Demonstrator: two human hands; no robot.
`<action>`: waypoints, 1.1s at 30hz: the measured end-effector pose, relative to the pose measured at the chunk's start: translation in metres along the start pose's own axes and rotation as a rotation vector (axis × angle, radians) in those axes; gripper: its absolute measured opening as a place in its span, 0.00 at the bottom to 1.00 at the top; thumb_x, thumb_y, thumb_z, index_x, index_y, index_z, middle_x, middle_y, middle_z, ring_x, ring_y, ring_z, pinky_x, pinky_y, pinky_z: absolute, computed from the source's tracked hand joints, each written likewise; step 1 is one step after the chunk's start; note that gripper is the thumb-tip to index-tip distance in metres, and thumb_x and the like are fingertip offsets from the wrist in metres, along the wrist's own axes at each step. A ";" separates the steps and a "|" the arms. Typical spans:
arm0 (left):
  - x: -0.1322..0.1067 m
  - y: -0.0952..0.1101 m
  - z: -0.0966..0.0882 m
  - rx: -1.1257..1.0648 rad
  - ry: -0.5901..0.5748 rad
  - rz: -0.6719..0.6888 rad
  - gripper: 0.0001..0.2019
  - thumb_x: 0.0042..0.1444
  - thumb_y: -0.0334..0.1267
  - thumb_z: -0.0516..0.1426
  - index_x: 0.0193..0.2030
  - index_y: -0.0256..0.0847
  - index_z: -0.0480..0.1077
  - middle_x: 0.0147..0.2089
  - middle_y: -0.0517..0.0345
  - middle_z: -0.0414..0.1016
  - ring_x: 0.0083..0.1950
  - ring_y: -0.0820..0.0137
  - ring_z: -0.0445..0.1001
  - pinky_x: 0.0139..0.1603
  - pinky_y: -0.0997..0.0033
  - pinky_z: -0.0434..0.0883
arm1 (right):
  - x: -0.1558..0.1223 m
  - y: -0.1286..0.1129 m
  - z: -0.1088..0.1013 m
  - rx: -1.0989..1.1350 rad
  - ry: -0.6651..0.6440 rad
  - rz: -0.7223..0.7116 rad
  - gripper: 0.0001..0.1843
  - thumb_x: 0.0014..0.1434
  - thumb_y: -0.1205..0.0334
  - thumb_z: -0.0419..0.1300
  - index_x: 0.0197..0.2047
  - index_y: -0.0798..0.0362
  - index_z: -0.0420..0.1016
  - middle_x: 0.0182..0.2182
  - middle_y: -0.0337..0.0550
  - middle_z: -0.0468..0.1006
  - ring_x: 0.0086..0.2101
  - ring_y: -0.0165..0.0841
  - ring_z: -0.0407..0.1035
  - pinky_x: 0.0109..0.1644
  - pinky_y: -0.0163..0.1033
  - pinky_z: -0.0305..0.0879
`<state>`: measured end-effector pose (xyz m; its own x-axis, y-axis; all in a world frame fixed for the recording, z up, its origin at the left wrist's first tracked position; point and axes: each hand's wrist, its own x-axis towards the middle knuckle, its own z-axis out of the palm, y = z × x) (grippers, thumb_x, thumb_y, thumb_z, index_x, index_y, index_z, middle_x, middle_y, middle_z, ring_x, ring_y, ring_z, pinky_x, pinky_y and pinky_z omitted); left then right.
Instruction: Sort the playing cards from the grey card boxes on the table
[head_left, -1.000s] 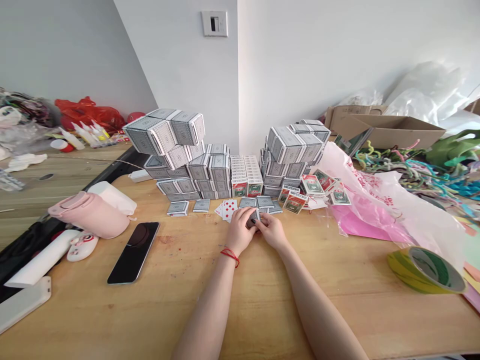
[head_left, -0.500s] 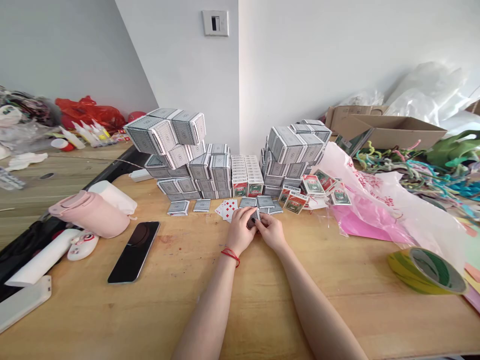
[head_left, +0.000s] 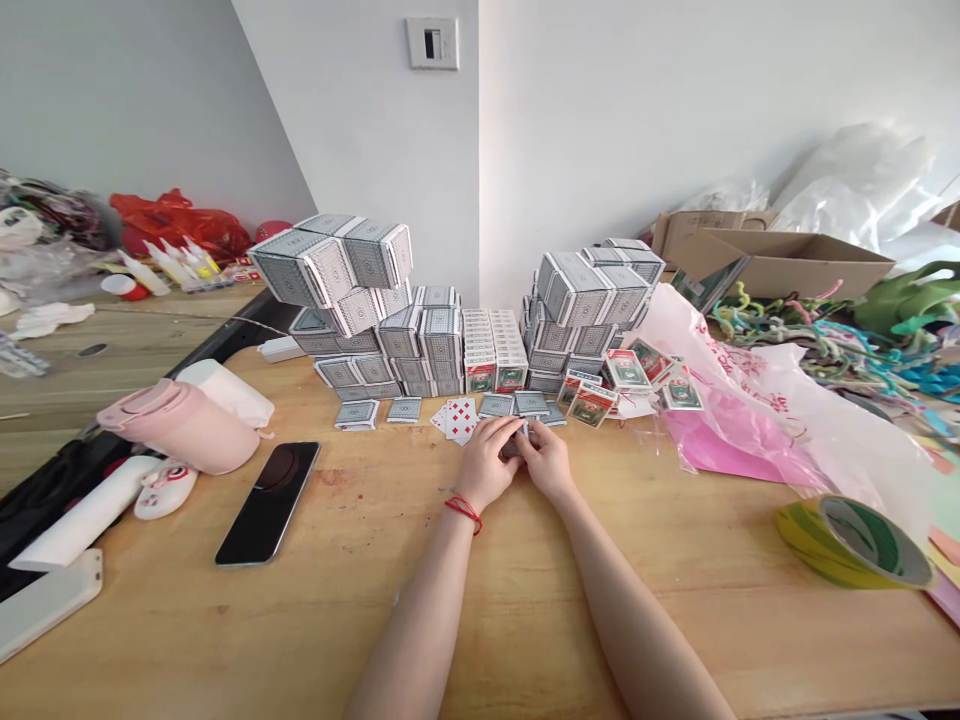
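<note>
My left hand (head_left: 487, 462) and my right hand (head_left: 546, 462) meet over the wooden table (head_left: 480, 610), fingers closed round a small deck of cards (head_left: 516, 445) held between them. A red string circles my left wrist. Just beyond my hands lie fanned face-up red-pip cards (head_left: 454, 417) and small face-down decks (head_left: 525, 404). Behind those stand stacks of grey patterned card packs (head_left: 360, 300) on the left and another grey patterned stack (head_left: 589, 295) on the right, with a row of boxed decks (head_left: 493, 352) between them.
A black phone (head_left: 268, 502), a pink pouch (head_left: 180, 428) and white rolls lie at the left. A pink plastic bag (head_left: 750, 420), loose card boxes (head_left: 626, 375), a tape roll (head_left: 855, 540), a cardboard box (head_left: 772, 258) and coloured pipe cleaners (head_left: 825, 335) fill the right.
My hands have stayed in place, closing a little tighter round the small deck so less of it shows. Nothing else moved.
</note>
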<state>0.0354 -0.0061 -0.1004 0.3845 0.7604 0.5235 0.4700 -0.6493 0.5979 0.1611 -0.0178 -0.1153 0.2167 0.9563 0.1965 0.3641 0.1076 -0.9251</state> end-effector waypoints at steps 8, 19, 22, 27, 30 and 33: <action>0.000 0.001 0.000 -0.018 -0.029 -0.019 0.28 0.44 0.24 0.54 0.54 0.45 0.62 0.54 0.55 0.66 0.57 0.64 0.61 0.58 0.52 0.60 | -0.001 -0.002 0.000 -0.110 0.046 -0.060 0.16 0.52 0.53 0.51 0.19 0.51 0.54 0.14 0.31 0.53 0.18 0.25 0.48 0.21 0.31 0.47; 0.000 0.001 0.003 -0.226 0.021 -0.164 0.27 0.49 0.30 0.54 0.58 0.45 0.55 0.59 0.52 0.58 0.60 0.64 0.57 0.59 0.60 0.59 | 0.002 -0.004 0.002 0.235 0.033 0.091 0.17 0.51 0.46 0.53 0.26 0.51 0.59 0.18 0.35 0.63 0.19 0.28 0.58 0.21 0.32 0.56; 0.001 -0.001 0.009 -0.258 0.136 -0.313 0.17 0.55 0.36 0.49 0.53 0.41 0.59 0.52 0.49 0.65 0.52 0.67 0.66 0.49 0.65 0.66 | 0.001 -0.008 0.003 0.365 -0.058 0.163 0.18 0.51 0.43 0.51 0.29 0.50 0.59 0.18 0.35 0.67 0.17 0.30 0.62 0.20 0.34 0.59; 0.001 0.000 0.013 -0.150 0.130 -0.463 0.09 0.59 0.39 0.44 0.35 0.40 0.62 0.31 0.56 0.69 0.33 0.70 0.69 0.33 0.71 0.65 | -0.005 -0.008 0.011 0.235 -0.098 0.171 0.17 0.54 0.43 0.47 0.29 0.49 0.57 0.12 0.30 0.61 0.12 0.28 0.56 0.16 0.33 0.52; 0.001 0.002 0.012 -0.138 0.129 -0.485 0.07 0.59 0.39 0.44 0.35 0.41 0.60 0.31 0.56 0.69 0.32 0.69 0.69 0.31 0.72 0.63 | -0.007 -0.006 0.014 0.111 -0.024 0.085 0.16 0.56 0.46 0.47 0.29 0.50 0.60 0.15 0.32 0.61 0.16 0.27 0.56 0.20 0.32 0.52; 0.001 0.003 0.012 -0.151 0.126 -0.501 0.07 0.58 0.40 0.44 0.37 0.41 0.59 0.33 0.55 0.71 0.34 0.69 0.70 0.33 0.72 0.63 | -0.006 -0.006 0.014 0.054 0.014 0.018 0.16 0.56 0.48 0.46 0.28 0.51 0.60 0.19 0.34 0.63 0.21 0.28 0.57 0.24 0.32 0.55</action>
<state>0.0466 -0.0072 -0.1052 0.0401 0.9758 0.2150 0.4482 -0.2098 0.8689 0.1450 -0.0204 -0.1158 0.2361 0.9542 0.1837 0.3107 0.1050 -0.9447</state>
